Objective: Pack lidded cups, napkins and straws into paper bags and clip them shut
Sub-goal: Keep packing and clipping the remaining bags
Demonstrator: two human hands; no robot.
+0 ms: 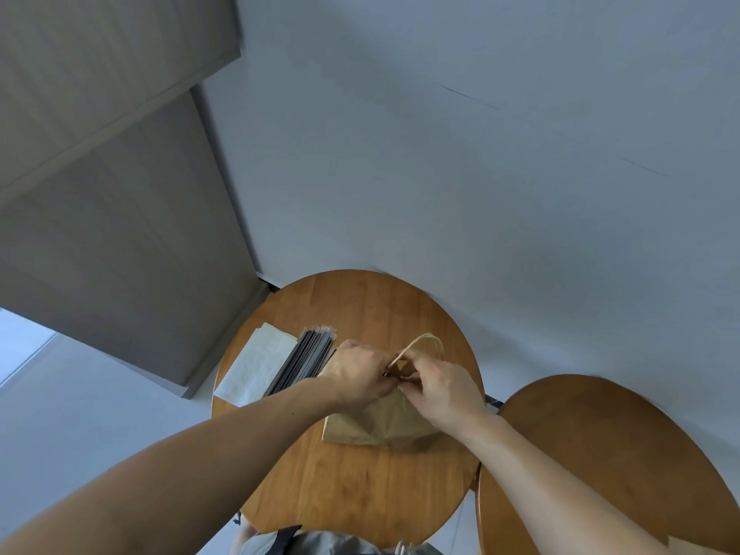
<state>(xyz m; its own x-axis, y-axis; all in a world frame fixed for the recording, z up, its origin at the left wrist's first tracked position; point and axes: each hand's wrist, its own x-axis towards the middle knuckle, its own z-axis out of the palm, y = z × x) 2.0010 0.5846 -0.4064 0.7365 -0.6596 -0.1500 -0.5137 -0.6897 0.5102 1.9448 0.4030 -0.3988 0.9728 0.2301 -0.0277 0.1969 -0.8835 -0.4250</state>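
Note:
A brown paper bag [380,424] stands on the round wooden table [352,482], its twisted paper handles [430,341] rising behind my hands. My left hand [358,374] and my right hand [434,388] meet at the bag's folded top, fingers curled and pinching the paper there. A small dark thing shows between my fingertips; I cannot tell what it is. The bag's contents are hidden. A stack of white napkins [256,366] lies left of the bag, with a bundle of dark wrapped straws [304,364] on its right edge, next to my left hand.
A second round wooden table [608,454] stands close on the right, with a corner of brown paper [698,546] at its near edge. A pale wall rises behind both tables, and a grey cabinet [120,234] stands to the left.

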